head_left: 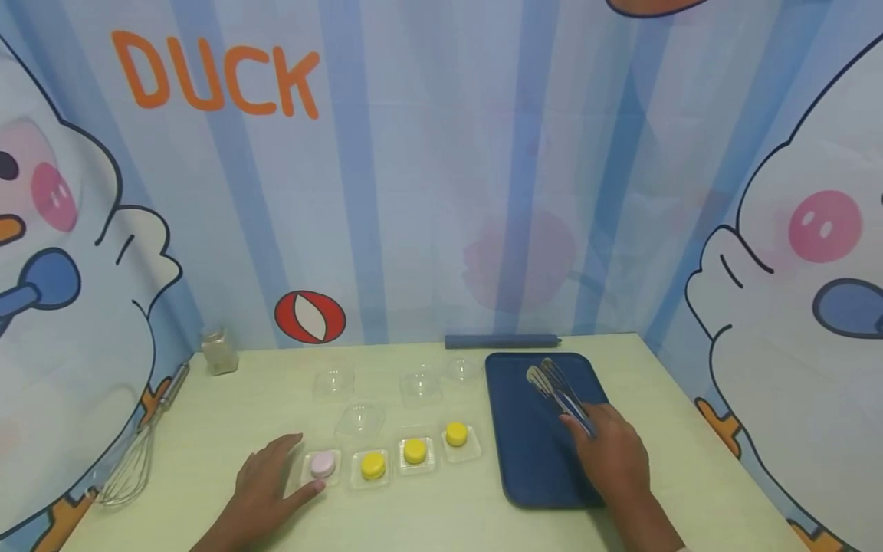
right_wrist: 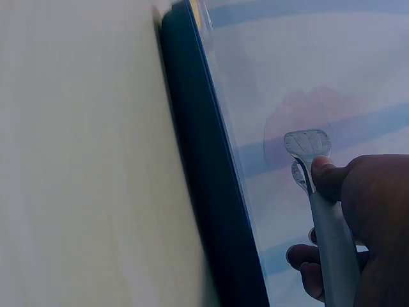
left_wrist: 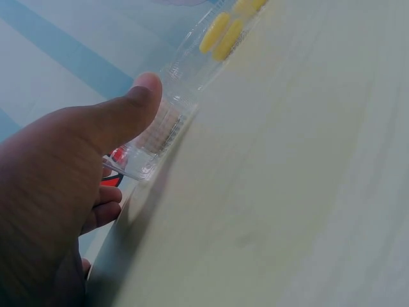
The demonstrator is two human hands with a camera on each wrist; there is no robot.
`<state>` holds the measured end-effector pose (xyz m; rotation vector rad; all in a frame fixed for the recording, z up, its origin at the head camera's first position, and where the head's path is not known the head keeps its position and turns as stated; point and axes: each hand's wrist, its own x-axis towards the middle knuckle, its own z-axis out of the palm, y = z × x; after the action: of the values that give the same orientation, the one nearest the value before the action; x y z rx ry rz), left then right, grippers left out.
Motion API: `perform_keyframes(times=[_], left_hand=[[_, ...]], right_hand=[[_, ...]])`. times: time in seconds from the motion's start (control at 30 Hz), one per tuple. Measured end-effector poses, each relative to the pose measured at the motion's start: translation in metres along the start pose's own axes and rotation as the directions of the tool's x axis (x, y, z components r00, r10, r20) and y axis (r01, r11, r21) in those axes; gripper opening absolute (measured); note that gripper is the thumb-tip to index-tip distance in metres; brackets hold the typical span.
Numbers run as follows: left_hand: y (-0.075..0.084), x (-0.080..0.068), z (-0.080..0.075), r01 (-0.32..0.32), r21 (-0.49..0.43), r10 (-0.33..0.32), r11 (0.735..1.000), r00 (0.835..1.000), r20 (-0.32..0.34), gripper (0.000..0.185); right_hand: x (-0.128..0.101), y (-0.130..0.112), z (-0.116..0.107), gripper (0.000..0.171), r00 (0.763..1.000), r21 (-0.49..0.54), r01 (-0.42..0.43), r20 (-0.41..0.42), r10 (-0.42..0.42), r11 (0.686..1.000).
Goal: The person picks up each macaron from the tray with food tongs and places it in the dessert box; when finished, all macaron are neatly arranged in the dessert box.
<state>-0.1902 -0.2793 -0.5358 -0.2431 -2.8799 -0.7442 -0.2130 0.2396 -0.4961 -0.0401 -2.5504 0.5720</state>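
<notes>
The left hand (head_left: 265, 483) is lying on the pale table (head_left: 428, 529), fingers loosely spread, its thumb (left_wrist: 137, 102) touching the clear plastic tray (head_left: 321, 469) that is holding a pink cake (head_left: 322, 463); the fingers are not closing round anything. To the right of that tray, 3 more clear trays are sitting in a row, each carrying a yellow cake (head_left: 372, 464); behind them 4 clear domed lids (head_left: 360, 420) are lying apart on the table. The right hand (head_left: 610, 452) is resting on the dark blue tray (head_left: 524, 445), its fingers curling round the handles of metal tongs (head_left: 555, 391), whose tips are pointing toward the wall. A wire whisk (head_left: 138, 452) is lying at the table's left edge; a small glass jar (head_left: 219, 351) is standing near the far left corner.
</notes>
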Motion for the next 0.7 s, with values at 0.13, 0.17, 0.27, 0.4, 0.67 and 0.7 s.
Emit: perform_keyframes(times=[0.13,0.17,0.27,0.4,0.67,0.7], left_hand=[[0.000,0.000,0.000,0.007,-0.003,-0.007,1.000,1.000,0.004,0.086],[0.000,0.000,0.000,0.006,-0.004,-0.006,1.000,1.000,0.003,0.086],[0.001,0.000,0.000,0.007,0.001,-0.007,1.000,1.000,0.009,0.086],[0.002,0.000,-0.001,0.030,-0.003,-0.030,1.000,0.999,0.030,0.088],[0.003,0.000,-0.001,0.025,-0.015,-0.025,1.000,0.999,0.028,0.086],[0.003,0.000,-0.001,0.021,-0.014,-0.021,1.000,0.999,0.026,0.086]], right_hand=[[0.002,0.012,-0.005,0.049,0.998,-0.025,-0.066,0.023,0.066,0.998],[0.002,0.015,-0.005,0.049,0.996,-0.029,-0.079,0.027,0.080,0.996],[0.003,0.023,-0.006,0.050,0.993,-0.033,-0.113,0.033,0.114,0.993],[0.003,0.031,-0.007,0.049,0.987,-0.028,-0.157,0.014,0.157,0.987],[0.006,0.047,-0.011,0.051,0.967,-0.061,-0.254,-0.025,0.253,0.965],[0.006,0.049,-0.011,0.051,0.964,-0.063,-0.266,-0.025,0.265,0.962]])
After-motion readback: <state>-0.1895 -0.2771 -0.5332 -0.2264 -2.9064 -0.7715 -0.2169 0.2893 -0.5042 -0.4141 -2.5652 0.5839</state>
